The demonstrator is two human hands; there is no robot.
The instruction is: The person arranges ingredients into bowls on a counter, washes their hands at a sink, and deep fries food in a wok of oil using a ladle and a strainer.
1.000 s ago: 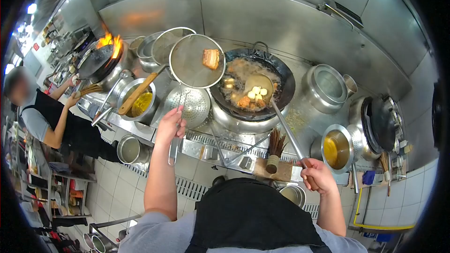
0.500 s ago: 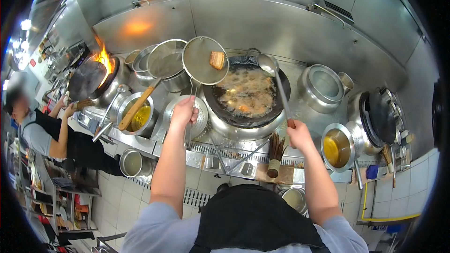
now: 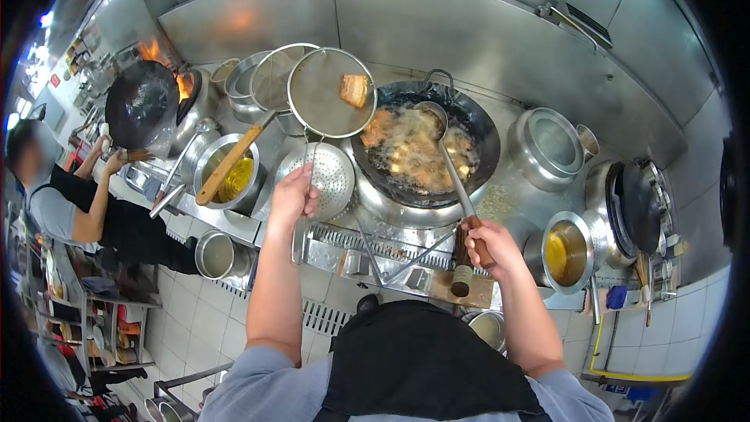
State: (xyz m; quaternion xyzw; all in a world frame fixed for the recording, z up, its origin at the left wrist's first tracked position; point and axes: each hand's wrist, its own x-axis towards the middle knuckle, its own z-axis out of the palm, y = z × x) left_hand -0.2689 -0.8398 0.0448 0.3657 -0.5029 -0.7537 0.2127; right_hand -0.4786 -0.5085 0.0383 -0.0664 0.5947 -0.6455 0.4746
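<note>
My left hand (image 3: 294, 194) is closed round the wire handle of a round mesh strainer (image 3: 320, 98), held up left of the wok. One browned chunk, which looks like pork belly (image 3: 355, 90), lies on its mesh. My right hand (image 3: 495, 250) grips the wooden end of a long metal ladle (image 3: 455, 176). The ladle's bowl dips into the bubbling oil near the far side of a black wok (image 3: 489, 137). Several golden-brown pieces (image 3: 418, 152) fry there; foam hides their exact shapes. Below the strainer sits a perforated metal skimmer (image 3: 334, 182).
To the left, a metal pot of yellow oil (image 3: 237, 181) has a wooden-handled tool across it. Another oil pot (image 3: 564, 254) stands at right. A bamboo brush (image 3: 461, 277) lies at the front edge. At far left, a co-worker (image 3: 101, 203) tilts a wok (image 3: 142, 105) near flames.
My right hand has come nearer and lower, and the ladle's bowl has moved left over the oil. The strainer still holds its chunk. The co-worker's wok is raised and tilted.
</note>
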